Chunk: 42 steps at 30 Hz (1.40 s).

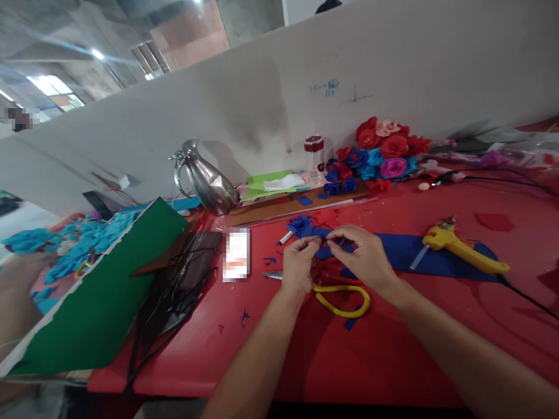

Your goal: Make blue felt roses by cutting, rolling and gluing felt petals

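Note:
My left hand (301,262) and my right hand (364,256) meet over the table, both with fingertips pinched on a small piece of dark blue paper (324,235). The fingers cover most of it. Just beyond my left hand lies a blue paper flower (300,225) beside a white marker (286,237). Under my hands rest yellow-handled scissors (365,301), their blades poking out to the left. A long blue paper strip (399,251) stretches right from behind my right hand, with a yellow glue gun (465,251) lying across it.
On the red table (187,361) stand a metal jug (212,180) and a red-lidded glass bottle (314,160). Paper flowers (393,145) are heaped by the wall. A phone (236,255), a dark bag (196,262) and a green board (109,285) are left. The glue gun's cord runs right.

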Available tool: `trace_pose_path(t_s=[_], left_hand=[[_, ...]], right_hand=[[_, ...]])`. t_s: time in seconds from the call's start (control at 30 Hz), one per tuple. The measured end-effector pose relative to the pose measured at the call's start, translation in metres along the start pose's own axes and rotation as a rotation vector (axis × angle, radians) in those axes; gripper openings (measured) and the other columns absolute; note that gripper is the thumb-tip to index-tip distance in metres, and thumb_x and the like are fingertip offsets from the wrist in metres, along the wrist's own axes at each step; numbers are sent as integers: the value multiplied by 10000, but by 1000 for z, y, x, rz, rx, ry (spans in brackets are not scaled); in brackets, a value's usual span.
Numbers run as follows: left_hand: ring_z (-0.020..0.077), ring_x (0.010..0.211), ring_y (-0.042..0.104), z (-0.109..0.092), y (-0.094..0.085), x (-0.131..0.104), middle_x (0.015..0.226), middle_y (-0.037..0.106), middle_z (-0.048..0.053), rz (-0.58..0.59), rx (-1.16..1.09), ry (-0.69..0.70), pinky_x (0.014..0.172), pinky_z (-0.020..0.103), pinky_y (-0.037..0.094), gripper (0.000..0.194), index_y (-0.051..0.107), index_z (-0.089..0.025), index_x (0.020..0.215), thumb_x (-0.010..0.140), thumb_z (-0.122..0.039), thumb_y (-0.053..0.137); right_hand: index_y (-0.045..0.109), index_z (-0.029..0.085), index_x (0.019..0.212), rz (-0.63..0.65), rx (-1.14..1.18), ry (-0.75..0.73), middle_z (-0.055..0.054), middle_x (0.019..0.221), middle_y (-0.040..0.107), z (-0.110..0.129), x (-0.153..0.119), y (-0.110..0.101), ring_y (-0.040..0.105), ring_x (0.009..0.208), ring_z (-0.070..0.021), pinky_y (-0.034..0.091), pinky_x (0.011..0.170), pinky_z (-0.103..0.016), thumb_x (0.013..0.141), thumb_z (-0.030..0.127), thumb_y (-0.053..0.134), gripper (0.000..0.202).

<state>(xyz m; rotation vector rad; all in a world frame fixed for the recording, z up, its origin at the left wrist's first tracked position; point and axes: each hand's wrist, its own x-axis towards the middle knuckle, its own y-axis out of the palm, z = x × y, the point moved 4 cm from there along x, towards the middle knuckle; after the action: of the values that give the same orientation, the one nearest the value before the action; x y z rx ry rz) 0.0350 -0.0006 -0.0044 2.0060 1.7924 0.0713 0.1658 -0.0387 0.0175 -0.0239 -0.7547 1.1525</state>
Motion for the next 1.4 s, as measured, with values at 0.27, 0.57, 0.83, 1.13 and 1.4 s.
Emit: trace_pose_path(t_s=[0.27,0.57,0.83,1.13,1.4], left_hand=[[51,467,401,1,-1,-3,483,532,-37,9,58,65,469,193,274,240,693,-139,612,539,-332,815],[87,566,499,1,1,-3,549,607,-19,16,57,125,582,214,386,128,690,-146,570,542,-245,765],[88,567,540,1,1,-2,594,642,-2,16,-12,76,588,215,419,148,681,-134,595,531,-246,756],[85,557,533,-7,-16,9,616,673,12,-180,43,134,516,185,347,143,656,-149,649,570,-253,714],[109,680,612,-9,-34,21,737,716,13,-346,10,196,644,213,441,191,710,-163,730,547,-115,729]], right_hand=[[638,215,736,-4,26,79,-36,749,680,1,-1,1,616,686,-179,500,675,-311,754,246,573,74],[610,220,684,24,113,166,-18,736,664,1,1,3,595,671,-162,470,630,-277,673,256,559,63],[622,199,665,75,346,401,8,645,627,-12,3,5,547,589,-139,440,576,-268,637,337,615,141],[570,236,658,-160,768,629,-5,656,645,-43,8,-4,644,680,-172,517,583,-273,639,330,696,158],[550,257,677,-74,869,624,-34,650,677,-56,17,-10,703,736,-230,583,606,-337,652,321,646,118]])
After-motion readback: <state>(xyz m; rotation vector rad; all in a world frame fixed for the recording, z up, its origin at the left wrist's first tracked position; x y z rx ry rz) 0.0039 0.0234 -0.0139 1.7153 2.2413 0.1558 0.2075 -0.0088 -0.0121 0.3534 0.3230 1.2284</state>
